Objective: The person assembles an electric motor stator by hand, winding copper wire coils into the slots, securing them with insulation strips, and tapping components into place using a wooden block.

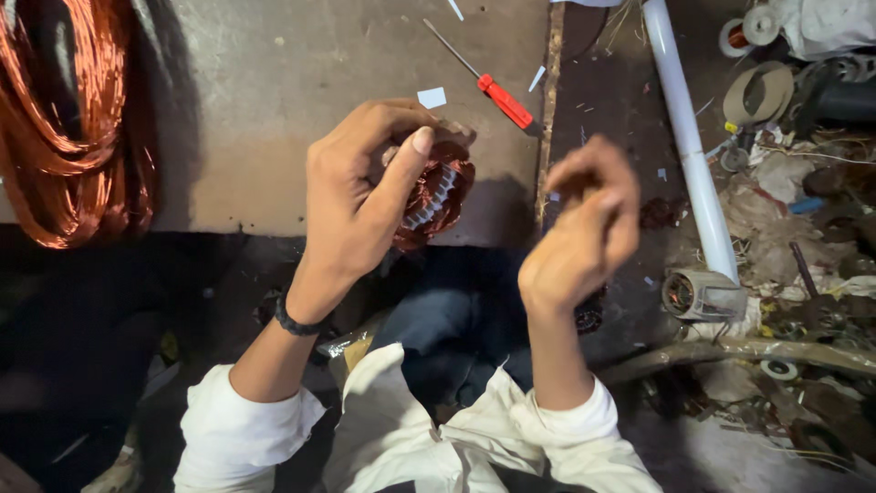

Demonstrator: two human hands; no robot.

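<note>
Left hand (360,196) clasps copper-wound stator (433,194) (ribbed steel core); right hand (584,228) pinched, blurred.

A red-handled screwdriver (488,84) lies at twelve o'clock, a copper wire coil (64,119) at nine, a white pipe (689,146) and small motor (698,294) at three.

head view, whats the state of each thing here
left hand: closed around the wound stator, thumb across its front
wound stator: held up off the floor, copper windings in place
right hand: raised, fingers pinched together, blurred; what it holds cannot be told
red-handled screwdriver: lying flat on the floor, untouched
copper wire coil: bundled in loops, lying at the left
white pipe: lying on the floor
</note>
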